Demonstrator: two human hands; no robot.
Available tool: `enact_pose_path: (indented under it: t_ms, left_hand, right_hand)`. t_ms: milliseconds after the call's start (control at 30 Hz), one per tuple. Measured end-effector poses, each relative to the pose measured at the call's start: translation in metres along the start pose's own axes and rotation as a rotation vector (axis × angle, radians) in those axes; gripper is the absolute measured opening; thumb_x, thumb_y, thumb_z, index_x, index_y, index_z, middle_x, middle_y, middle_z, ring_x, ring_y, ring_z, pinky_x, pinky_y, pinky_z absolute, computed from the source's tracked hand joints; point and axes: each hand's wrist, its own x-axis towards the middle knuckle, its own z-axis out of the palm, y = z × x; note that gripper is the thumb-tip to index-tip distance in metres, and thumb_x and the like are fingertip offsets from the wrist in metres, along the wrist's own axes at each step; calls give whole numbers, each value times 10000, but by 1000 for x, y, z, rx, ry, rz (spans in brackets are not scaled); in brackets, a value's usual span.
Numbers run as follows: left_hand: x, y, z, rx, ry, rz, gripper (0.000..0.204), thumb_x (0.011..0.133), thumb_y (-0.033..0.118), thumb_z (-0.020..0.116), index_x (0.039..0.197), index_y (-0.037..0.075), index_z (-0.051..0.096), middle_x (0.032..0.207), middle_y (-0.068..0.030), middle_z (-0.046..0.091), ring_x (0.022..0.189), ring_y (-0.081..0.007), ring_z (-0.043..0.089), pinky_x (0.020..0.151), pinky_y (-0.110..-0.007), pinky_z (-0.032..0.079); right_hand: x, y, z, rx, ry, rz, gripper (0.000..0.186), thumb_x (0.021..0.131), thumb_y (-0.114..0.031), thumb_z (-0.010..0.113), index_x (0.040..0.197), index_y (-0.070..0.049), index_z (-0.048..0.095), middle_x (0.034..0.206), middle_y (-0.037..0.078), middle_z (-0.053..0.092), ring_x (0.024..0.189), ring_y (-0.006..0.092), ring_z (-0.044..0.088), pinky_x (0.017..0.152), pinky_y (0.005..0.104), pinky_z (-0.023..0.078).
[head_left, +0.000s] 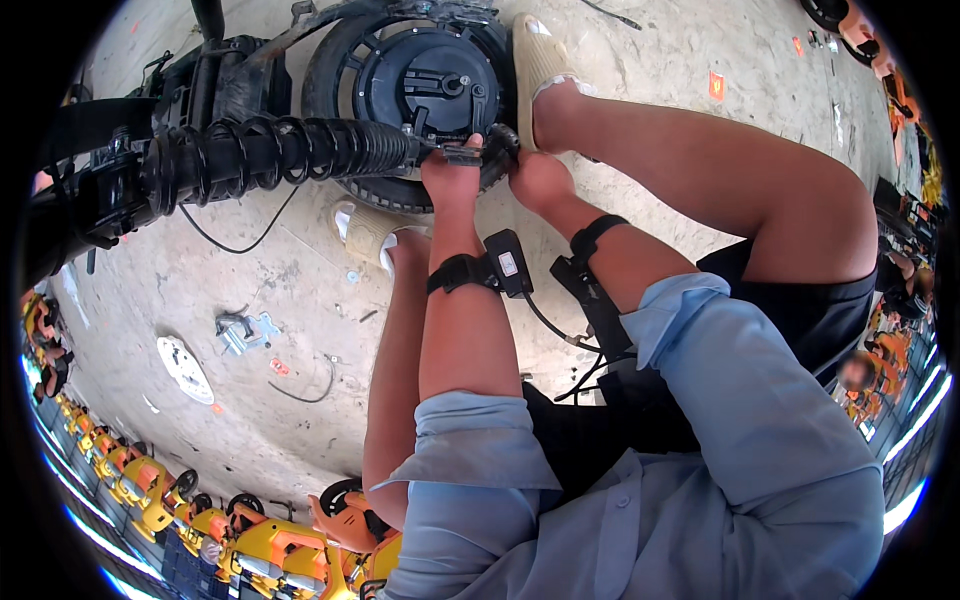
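Quietly, the person sat with knees spread around a black wheel [430,82], its hub face turned up to view and a sandalled foot close on either side. The right sandal [538,75] lay right along the tyre's edge, perhaps to steady it. A coil-sprung shock absorber [290,158] reached in from the left, its narrower end stopping near the hub, just beside the left hand [452,182].

That hand was up against a dark metal piece [462,155] beyond the shock's end, thumb raised past it; I judged that it was supporting the piece, but couldn't tell whether the fingers were clamped. The right hand [542,182] was curled close by, at a dark rounded part [504,143] by the tyre's rim. Its fingertips were hidden, so I couldn't tell how firmly it held on, if at all. The two hands were near each other but apart, likely so that both could get at the same spot.

As for writing, the black box [508,263] strapped at the left wrist bore a pale label, its print too small for me to read. A red slip [717,86] with a yellowish mark lay on the concrete floor [660,215]; I made out no brand anywhere.
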Motion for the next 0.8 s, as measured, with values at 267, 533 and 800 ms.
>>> enact_pose_path:
  t_ms: [267, 533, 800]
  left_hand:
    - [0, -4, 3, -47, 67, 0, 375, 704, 304, 826, 787, -28, 673, 715, -119, 680, 676, -224, 638, 683, -357, 488]
    - [-4, -4, -16, 14, 87, -72, 359, 704, 293, 812, 772, -36, 686, 746, -144, 691, 710, -247, 663, 689, -361, 494]
    - [-8, 15, -1, -206, 98, -29, 299, 713, 228, 811, 789, -36, 691, 734, -132, 691, 693, -221, 643, 701, -356, 486]
  right_hand:
    - [5, 17, -47, 166, -142, -67, 352, 908, -266, 512, 948, 68, 617, 900, 284, 641, 837, 438, 630, 795, 461, 499]
    - [28, -48, -103, -27, -800, 52, 351, 948, -298, 495, 877, 5, 657, 710, 84, 593, 594, 224, 603, 563, 379, 565]
    - [43, -52, -135, -30, -811, 91, 318, 944, -266, 533, 866, 4, 681, 589, 42, 538, 490, 145, 522, 467, 340, 522]
